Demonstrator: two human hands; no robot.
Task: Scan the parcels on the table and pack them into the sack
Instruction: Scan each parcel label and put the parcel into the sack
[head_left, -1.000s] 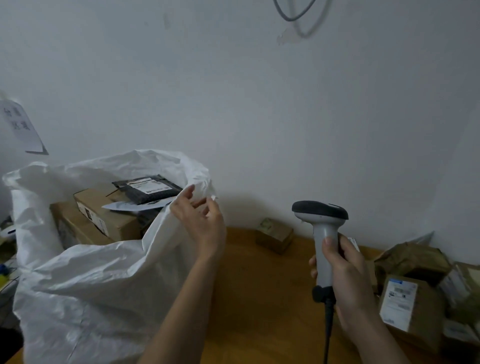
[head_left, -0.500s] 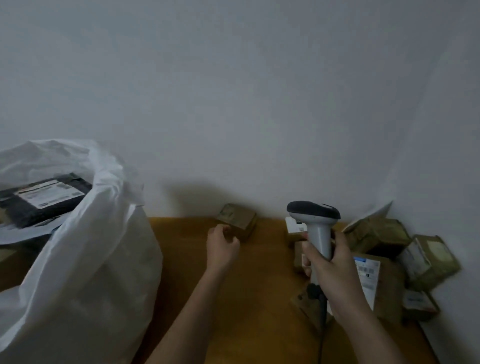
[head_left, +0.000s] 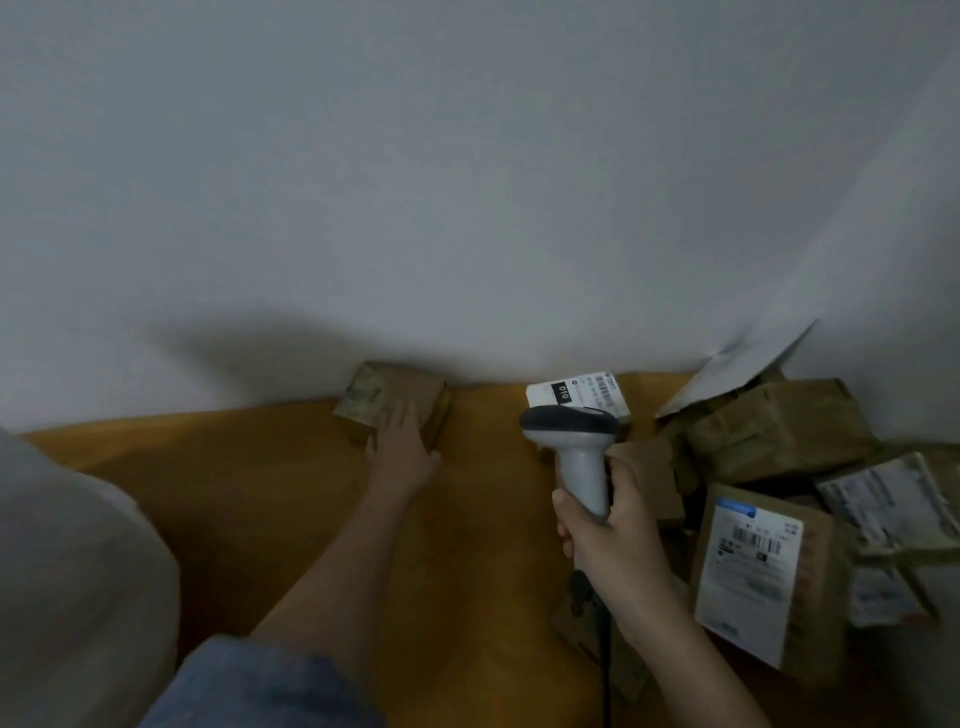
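Observation:
A small brown cardboard parcel (head_left: 382, 392) lies against the wall at the back of the wooden table (head_left: 249, 483). My left hand (head_left: 402, 449) reaches onto its near face with the fingers stretched out. My right hand (head_left: 605, 535) grips the handle of a grey barcode scanner (head_left: 571, 441), head up and pointing towards the wall. The white sack (head_left: 67, 597) shows only as a blurred edge at the lower left. More brown parcels are piled at the right, one with a large white label (head_left: 748, 571).
A white-labelled small parcel (head_left: 576, 392) stands behind the scanner head. A white envelope (head_left: 737, 371) leans on the wall above the pile of taped boxes (head_left: 779, 431). The scanner cable (head_left: 605, 670) hangs below my right hand. Grey walls meet at the right corner.
The view has swung right, away from the sack. My left hand let go of the sack rim, crossed the table and now lies with straight fingers on the small parcel. The scanner stays gripped.

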